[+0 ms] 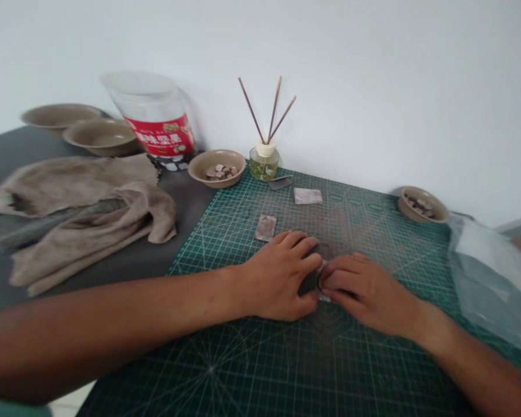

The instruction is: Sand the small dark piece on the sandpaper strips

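Note:
My left hand (284, 281) rests on the green cutting mat (260, 370), its thumb and fingers pressing on a small dark flat piece (307, 284). Facing it, my right hand (369, 292) has its fingers pinched together over a pale flat piece (325, 297). A dark curved edge shows at those fingertips; what they grip is mostly hidden. Beyond my left hand lies a brownish rectangular piece (265, 228). Farther back are a paler rectangle (308, 196) and a grey, bent scrap (280, 182).
Bowls with small chips stand at the back (217, 180) and right (417, 215). A reed diffuser (264, 164) and a red-labelled plastic jar (165, 136) stand by the wall. Brown suede-like material (99, 226) lies left, near two more bowls (102, 142). Clear plastic bag (490, 278) at right.

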`<state>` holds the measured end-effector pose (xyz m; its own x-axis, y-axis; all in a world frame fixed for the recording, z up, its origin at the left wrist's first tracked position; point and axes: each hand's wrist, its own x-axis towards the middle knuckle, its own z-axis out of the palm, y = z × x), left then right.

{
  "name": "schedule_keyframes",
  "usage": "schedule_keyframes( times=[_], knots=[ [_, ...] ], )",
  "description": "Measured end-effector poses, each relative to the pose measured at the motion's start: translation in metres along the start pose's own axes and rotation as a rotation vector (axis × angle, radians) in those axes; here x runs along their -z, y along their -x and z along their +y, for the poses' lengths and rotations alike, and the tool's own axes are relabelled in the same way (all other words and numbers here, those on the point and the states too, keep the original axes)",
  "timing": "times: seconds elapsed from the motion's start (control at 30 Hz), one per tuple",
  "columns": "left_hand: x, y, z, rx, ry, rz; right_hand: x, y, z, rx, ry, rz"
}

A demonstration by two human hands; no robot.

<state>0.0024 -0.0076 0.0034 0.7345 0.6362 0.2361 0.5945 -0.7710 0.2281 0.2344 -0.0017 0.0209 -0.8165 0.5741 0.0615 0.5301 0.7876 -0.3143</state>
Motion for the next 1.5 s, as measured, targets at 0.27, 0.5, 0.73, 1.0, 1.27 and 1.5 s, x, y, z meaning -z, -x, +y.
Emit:
schedule_keyframes(
  times=[0.27, 0.5, 0.73, 1.0, 1.27, 1.5],
  knots=[
    [0.000, 0.000, 0.000, 0.000, -0.006, -0.002, 0.003, 0.002, 0.000, -0.030, -0.023, -0.055],
    [0.000, 0.000, 0.000, 0.013, -0.011, 0.005, 0.002, 0.004, -0.001, -0.078, -0.041, -0.022],
    [0.000, 0.000, 0.000, 0.017, -0.004, -0.002, 0.004, 0.004, -0.001, -0.138, 0.016, 0.041],
    [0.001, 0.000, -0.001, 0.014, 0.004, -0.003, -0.002, 0.002, 0.004, -0.087, 0.041, 0.068],
    [0.001, 0.000, 0.000, 0.036, 0.023, -0.008, 0.007, 0.012, 0.007, -0.044, -0.019, 0.000],
    [-0.003, 0.001, -0.002, 0.047, 0.037, -0.011, 0.010, 0.013, 0.001, 0.022, -0.013, -0.068]
  ],
)
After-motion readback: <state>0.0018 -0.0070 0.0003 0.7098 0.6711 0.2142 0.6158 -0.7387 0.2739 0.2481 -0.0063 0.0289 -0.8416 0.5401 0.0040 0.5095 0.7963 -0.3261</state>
